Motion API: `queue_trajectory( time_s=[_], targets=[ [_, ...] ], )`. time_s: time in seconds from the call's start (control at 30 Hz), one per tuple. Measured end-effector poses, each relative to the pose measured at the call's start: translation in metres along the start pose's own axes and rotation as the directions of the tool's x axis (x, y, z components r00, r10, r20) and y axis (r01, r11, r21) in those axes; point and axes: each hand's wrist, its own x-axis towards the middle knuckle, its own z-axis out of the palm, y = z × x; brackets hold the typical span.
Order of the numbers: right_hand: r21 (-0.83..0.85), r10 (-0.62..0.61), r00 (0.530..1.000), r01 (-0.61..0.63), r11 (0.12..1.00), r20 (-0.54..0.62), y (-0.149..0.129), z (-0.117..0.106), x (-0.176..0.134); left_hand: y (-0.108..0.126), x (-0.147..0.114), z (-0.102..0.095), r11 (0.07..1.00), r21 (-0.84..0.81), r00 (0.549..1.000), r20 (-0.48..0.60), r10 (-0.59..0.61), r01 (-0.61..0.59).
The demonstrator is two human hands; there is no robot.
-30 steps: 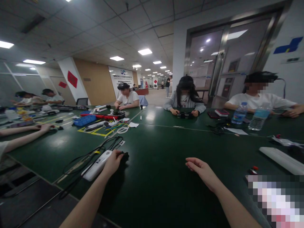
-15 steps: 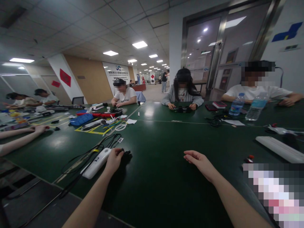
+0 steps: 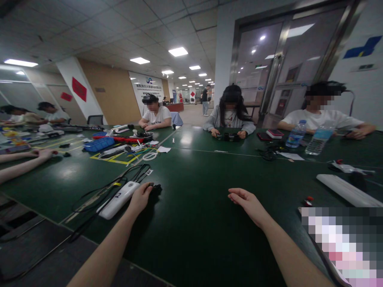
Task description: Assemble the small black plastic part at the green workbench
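My left hand [image 3: 141, 197] is closed, thumb and fingers pinching a small dark object [image 3: 156, 188] of ragged outline just above or on the green table; its kind I cannot make out. Right beside that hand lies a white power strip [image 3: 115, 201] marked "2", with black cables [image 3: 103, 195] running along it. My right hand [image 3: 245, 202] rests by its edge on the table, further right. Its fingers are loosely bent and nothing is in them.
A blue basket [image 3: 99, 144] and coiled white cable [image 3: 149, 156] lie at the left. Two water bottles [image 3: 296, 134] stand at the right, near a long white object [image 3: 344, 189]. A pixelated screen [image 3: 341, 243] is close on my right. Several people sit around the green table [image 3: 191, 223].
The whole view has shifted slightly with my head. Both hands keep about the same place on the table, the left one still pinching the dark object.
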Motion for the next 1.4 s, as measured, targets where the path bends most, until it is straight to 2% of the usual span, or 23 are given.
queue_trajectory(
  time_s=[0.13, 0.23, 0.43, 0.6, 0.67, 0.9, 1.07, 1.4],
  targets=[
    [0.013, 0.009, 1.000, -0.009, 1.000, -0.001, -0.004, 0.001, -0.003, -0.007, 0.001, 0.001, 0.997, -0.035, 0.998, -0.030, -0.064, 0.063],
    [0.019, 0.021, 1.000, -0.021, 1.000, -0.009, -0.005, 0.001, -0.003, -0.009, 0.001, 0.002, 0.997, 0.004, 0.995, -0.055, -0.079, 0.079],
    [0.017, 0.028, 1.000, -0.027, 0.999, -0.011, -0.003, 0.000, -0.001, 0.000, -0.003, 0.001, 0.988, 0.143, 0.998, -0.011, -0.059, 0.060],
    [0.004, 0.028, 1.000, -0.028, 1.000, -0.004, -0.002, -0.001, -0.001, 0.009, -0.007, -0.001, 0.973, 0.229, 0.999, 0.016, 0.031, -0.034],
    [-0.004, 0.031, 1.000, -0.031, 1.000, -0.006, -0.002, -0.001, -0.001, 0.009, -0.008, -0.001, 0.974, 0.221, 0.999, 0.031, 0.041, -0.047],
    [0.009, 0.014, 1.000, -0.014, 1.000, 0.012, 0.005, -0.004, 0.003, 0.001, -0.004, 0.002, 0.994, 0.092, 0.996, 0.055, -0.063, 0.058],
    [0.002, 0.010, 1.000, -0.010, 1.000, 0.013, 0.006, -0.004, 0.003, 0.001, -0.004, 0.003, 0.991, 0.133, 0.996, 0.087, -0.013, 0.001],
    [0.007, 0.027, 1.000, -0.027, 1.000, -0.009, -0.001, -0.002, 0.000, 0.019, -0.011, -0.003, 0.961, 0.259, 0.992, 0.100, 0.077, -0.100]
  ],
)
